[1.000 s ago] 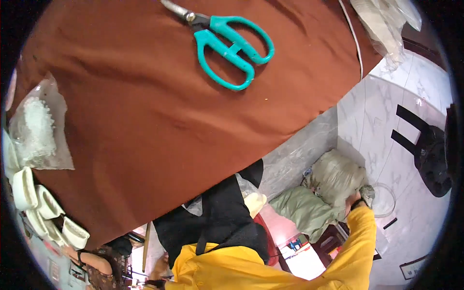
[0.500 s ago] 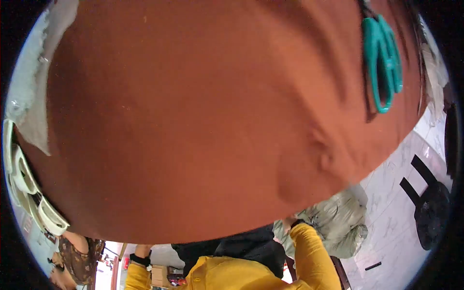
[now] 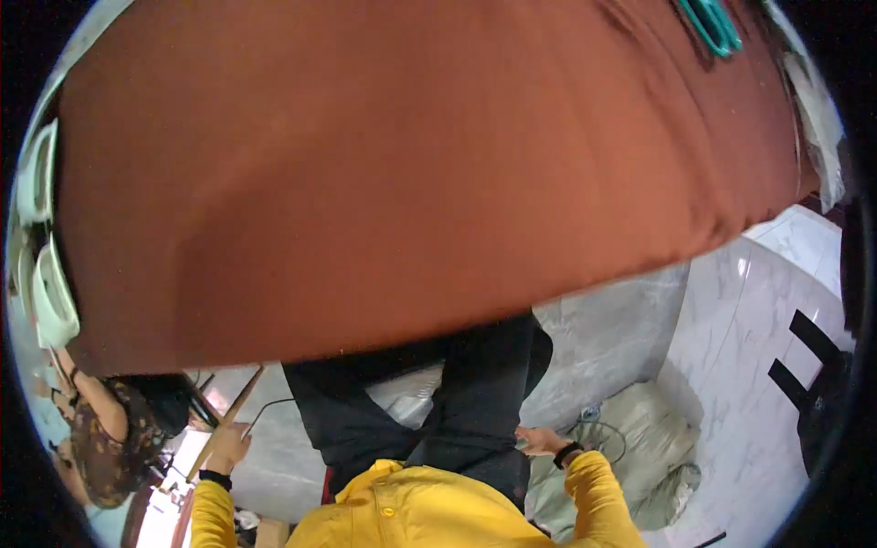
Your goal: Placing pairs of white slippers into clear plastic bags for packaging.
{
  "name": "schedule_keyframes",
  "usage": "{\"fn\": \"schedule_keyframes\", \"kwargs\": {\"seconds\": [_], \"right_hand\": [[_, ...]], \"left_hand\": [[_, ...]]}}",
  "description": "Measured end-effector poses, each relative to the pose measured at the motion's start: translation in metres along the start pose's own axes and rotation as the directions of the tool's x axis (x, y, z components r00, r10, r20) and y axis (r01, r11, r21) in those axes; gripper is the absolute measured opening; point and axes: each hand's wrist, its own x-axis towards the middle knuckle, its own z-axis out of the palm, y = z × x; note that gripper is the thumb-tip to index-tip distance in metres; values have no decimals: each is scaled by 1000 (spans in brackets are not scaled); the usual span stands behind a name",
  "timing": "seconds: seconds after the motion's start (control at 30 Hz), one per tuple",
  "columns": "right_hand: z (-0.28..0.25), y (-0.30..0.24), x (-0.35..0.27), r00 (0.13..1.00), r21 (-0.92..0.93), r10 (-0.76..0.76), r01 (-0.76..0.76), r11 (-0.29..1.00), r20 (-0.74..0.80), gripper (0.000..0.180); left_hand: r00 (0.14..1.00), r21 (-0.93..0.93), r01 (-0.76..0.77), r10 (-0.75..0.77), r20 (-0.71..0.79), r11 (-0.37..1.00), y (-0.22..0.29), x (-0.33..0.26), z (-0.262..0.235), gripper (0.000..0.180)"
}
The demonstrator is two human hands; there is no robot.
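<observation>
My left hand (image 3: 228, 446) is low on the left, below the table edge, with its fingers closed round a narrow wooden bar (image 3: 239, 399). On the other side, my right hand (image 3: 543, 441) rests against my black-trousered thigh. Its fingers are curled in, and what they grip, if anything, is hidden. Both hands are away from the tabletop, which a rust-brown cloth (image 3: 384, 183) covers. At the far right of the cloth lie teal scissor handles (image 3: 713, 27), cut off by the picture's upper edge.
Pale, hollow plastic pieces (image 3: 57, 297) line the table's left edge. Beyond them is another person in a patterned top (image 3: 110, 447). A grey-green sack (image 3: 630, 438) lies on the marbled floor at right, near a black object with two straps (image 3: 822, 393). Clear plastic (image 3: 818, 128) hangs at the right edge.
The view has shifted, so the cloth and scissors sit higher in the picture. Both my hands, formerly mostly hidden beneath the table edge, now show below it beside my legs.
</observation>
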Motion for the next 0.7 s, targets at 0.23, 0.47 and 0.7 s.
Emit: {"fn": "schedule_keyframes", "kwargs": {"seconds": [0.23,0.47,0.7], "right_hand": [[-42,-11,4,975,220,-38,87,972,-218,77],[-77,2,52,848,436,173,74,897,-501,66],[-63,-18,70,756,434,294,-14,901,-585,57]], "left_hand": [[647,-470,-420,-107,-755,777,118,107,-39,20],[785,-314,-523,304,-540,792,255,178,-94,59],[773,87,-419,405,-489,904,261,268,-77,93]]}}
